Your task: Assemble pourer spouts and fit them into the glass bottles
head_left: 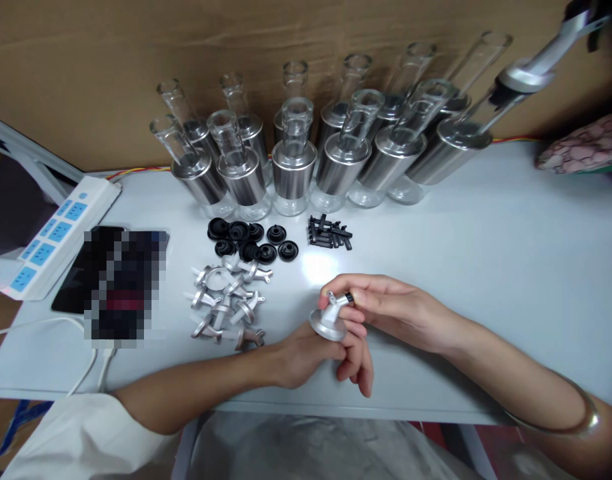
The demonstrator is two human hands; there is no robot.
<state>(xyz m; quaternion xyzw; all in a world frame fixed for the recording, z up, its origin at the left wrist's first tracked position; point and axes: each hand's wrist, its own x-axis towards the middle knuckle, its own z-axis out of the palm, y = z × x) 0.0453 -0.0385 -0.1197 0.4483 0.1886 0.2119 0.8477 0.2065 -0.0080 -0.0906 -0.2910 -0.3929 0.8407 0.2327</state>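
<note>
A silver pourer spout (329,320) with a wide round base sits in my left hand (319,357), its tip slanting up to the right. My right hand (403,303) pinches a small black flap piece (349,298) against that tip, thumb and index finger closed on it. Left of my hands lies a pile of similar silver spouts (223,300). Behind the pile are several black rubber stoppers (249,241), and to their right a small heap of black flap pieces (331,233).
Two rows of glass bottles (295,167) with steel sleeves stand along the cardboard wall (136,40). The front right bottle carries a fitted pourer (529,77). At left lie a power strip (61,233), a dark phone (79,280) and a white cable (89,363). A patterned cloth item (581,143) rests far right.
</note>
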